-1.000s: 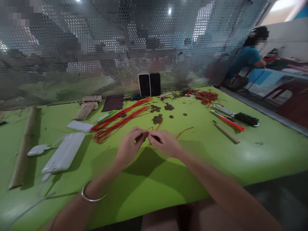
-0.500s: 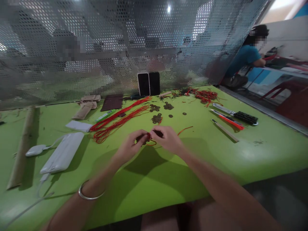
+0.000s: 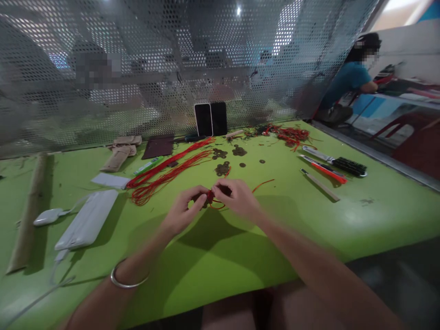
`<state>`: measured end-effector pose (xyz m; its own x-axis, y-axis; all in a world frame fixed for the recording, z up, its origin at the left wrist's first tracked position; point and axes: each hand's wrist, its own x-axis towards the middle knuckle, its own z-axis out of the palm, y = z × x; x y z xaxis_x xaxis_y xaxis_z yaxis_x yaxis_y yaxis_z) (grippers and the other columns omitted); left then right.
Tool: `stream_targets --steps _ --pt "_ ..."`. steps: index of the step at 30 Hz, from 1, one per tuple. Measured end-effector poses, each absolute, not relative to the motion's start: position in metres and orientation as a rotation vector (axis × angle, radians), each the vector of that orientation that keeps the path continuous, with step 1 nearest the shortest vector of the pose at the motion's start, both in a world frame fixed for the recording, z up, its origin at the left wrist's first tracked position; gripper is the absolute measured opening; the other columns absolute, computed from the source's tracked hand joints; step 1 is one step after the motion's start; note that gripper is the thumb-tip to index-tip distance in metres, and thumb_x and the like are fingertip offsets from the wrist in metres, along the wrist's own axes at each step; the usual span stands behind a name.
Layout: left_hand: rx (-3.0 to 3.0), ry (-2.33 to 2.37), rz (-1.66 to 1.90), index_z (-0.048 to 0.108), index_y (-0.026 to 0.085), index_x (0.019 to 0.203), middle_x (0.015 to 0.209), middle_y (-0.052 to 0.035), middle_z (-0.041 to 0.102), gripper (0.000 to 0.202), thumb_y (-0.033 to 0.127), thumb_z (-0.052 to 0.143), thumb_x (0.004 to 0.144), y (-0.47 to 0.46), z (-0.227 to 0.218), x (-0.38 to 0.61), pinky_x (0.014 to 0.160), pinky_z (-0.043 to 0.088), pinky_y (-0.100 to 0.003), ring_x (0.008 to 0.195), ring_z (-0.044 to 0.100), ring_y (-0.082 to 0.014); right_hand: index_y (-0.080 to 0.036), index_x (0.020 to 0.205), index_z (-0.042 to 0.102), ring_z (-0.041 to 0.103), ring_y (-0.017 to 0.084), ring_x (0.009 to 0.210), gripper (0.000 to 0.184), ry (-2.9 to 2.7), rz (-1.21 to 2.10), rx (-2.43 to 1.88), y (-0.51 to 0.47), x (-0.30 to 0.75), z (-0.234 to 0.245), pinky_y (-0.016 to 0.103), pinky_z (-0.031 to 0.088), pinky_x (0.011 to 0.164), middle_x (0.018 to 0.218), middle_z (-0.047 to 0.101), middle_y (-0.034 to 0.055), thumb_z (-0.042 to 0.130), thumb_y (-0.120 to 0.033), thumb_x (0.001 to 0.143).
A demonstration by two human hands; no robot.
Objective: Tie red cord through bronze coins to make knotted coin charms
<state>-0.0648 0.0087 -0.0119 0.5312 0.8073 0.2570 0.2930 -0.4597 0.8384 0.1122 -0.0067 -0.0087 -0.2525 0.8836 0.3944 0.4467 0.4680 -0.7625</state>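
Note:
A small red knotted cord piece (image 3: pixel 210 197) is pinched between my two hands, just above the green table (image 3: pixel 220 270). My left hand (image 3: pixel 187 205) grips it from the left with thumb and fingers. My right hand (image 3: pixel 235 196) pinches the red cord at its upper right side. A loop of cord hangs under the fingers, and a loose orange-red cord end (image 3: pixel 264 184) sticks out past my right hand. Dark round coins (image 3: pixel 222 168) lie in small clusters beyond my hands. Part of the knot is hidden by my fingers.
Long red cord bundles (image 3: pixel 165 176) lie left of centre. A white power bank (image 3: pixel 87 219) is at left, near a bamboo strip (image 3: pixel 29 211). A brush (image 3: pixel 349 166), cutter (image 3: pixel 325 169) and red scraps (image 3: pixel 292 136) lie right. Two phones (image 3: pixel 204 120) lean on the mesh screen. A person sits far right.
My left thumb and fingers have opened slightly away from the right hand, so more of the red knot shows between them. The whole view has shifted a little.

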Motion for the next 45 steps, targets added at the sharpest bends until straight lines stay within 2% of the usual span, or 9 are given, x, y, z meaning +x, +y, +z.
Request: stream_targets --steps 4,8,13,16,21,26,33,38,45 --pt "2.029 0.941 0.866 0.061 0.016 0.085 0.071 -0.0021 0.062 0.017 0.029 0.050 0.084 0.007 -0.009 -0.063 0.056 0.044 -0.022 0.060 0.054 -0.0113 -0.017 0.073 0.057 0.047 0.010 0.053 0.023 -1.836 0.701 -1.110 -0.007 0.113 -0.008 0.022 0.030 0.049 0.062 0.055 -0.0006 0.046 -0.032 0.086" --pt "2.026 0.964 0.906 0.061 0.016 0.083 0.070 -0.0015 0.062 0.016 0.028 0.051 0.083 0.007 -0.009 -0.064 0.054 0.043 -0.022 0.058 0.052 -0.0104 -0.017 0.086 0.061 0.054 0.013 0.062 0.033 -1.729 0.821 -1.110 -0.003 0.115 -0.009 0.024 0.038 0.054 0.071 0.060 0.0027 0.038 -0.040 0.090" --pt "2.039 0.971 0.952 0.063 0.015 0.083 0.067 0.0000 0.060 0.015 0.026 0.052 0.082 0.009 -0.008 -0.065 0.052 0.041 -0.021 0.055 0.050 -0.0097 -0.018 0.092 0.062 0.061 0.015 0.077 0.016 -1.735 0.946 -0.954 -0.002 0.115 -0.009 0.026 0.048 0.065 0.085 0.065 0.0040 0.052 -0.028 0.084" --pt "2.047 0.971 0.980 0.062 0.015 0.081 0.065 0.0010 0.058 0.015 0.026 0.052 0.081 0.008 -0.006 -0.064 0.052 0.040 -0.020 0.055 0.049 -0.0093 -0.017 0.095 0.062 0.062 0.015 0.077 0.015 -1.746 0.947 -0.896 -0.004 0.114 -0.007 0.026 0.050 0.067 0.086 0.065 0.0040 0.056 -0.023 0.082" --pt "2.041 0.981 0.962 0.060 0.015 0.081 0.066 0.0009 0.058 0.015 0.027 0.052 0.082 0.007 -0.004 -0.064 0.053 0.041 -0.020 0.057 0.051 -0.0097 -0.018 0.093 0.064 0.061 0.016 0.083 0.014 -1.796 0.791 -0.873 -0.003 0.116 -0.009 0.028 0.051 0.071 0.090 0.065 0.0044 0.060 -0.022 0.080" --pt "2.049 0.976 0.917 0.060 0.015 0.084 0.066 0.0013 0.057 0.015 0.027 0.050 0.083 0.009 -0.007 -0.065 0.055 0.041 -0.020 0.058 0.050 -0.0099 -0.019 0.087 0.067 0.060 0.015 0.078 0.010 -1.836 0.641 -0.833 -0.003 0.115 -0.009 0.028 0.049 0.071 0.083 0.065 0.0034 0.061 -0.023 0.080" --pt "1.995 0.962 0.897 0.060 0.016 0.085 0.067 0.0013 0.057 0.015 0.028 0.050 0.083 0.010 -0.010 -0.063 0.055 0.040 -0.020 0.058 0.050 -0.0097 -0.019 0.087 0.067 0.060 0.015 0.077 0.012 -1.863 0.625 -0.845 -0.002 0.117 -0.009 0.028 0.048 0.070 0.082 0.066 0.0033 0.059 -0.028 0.083" --pt "1.966 0.939 0.940 0.060 0.017 0.083 0.066 0.0017 0.055 0.015 0.029 0.051 0.084 0.009 -0.013 -0.061 0.053 0.039 -0.019 0.056 0.048 -0.0088 -0.016 0.083 0.062 0.058 0.015 0.076 0.012 -1.878 0.592 -0.870 -0.003 0.116 -0.007 0.028 0.047 0.070 0.080 0.063 0.0037 0.055 -0.026 0.085" --pt "1.981 0.933 1.042 0.061 0.017 0.088 0.069 0.0011 0.057 0.013 0.027 0.052 0.085 0.005 -0.015 -0.062 0.055 0.042 -0.019 0.060 0.051 -0.0094 -0.015 0.091 0.050 0.057 0.014 0.074 0.013 -1.775 0.790 -0.947 -0.006 0.104 -0.011 0.027 0.050 0.064 0.085 0.057 0.0051 0.044 -0.027 0.090"
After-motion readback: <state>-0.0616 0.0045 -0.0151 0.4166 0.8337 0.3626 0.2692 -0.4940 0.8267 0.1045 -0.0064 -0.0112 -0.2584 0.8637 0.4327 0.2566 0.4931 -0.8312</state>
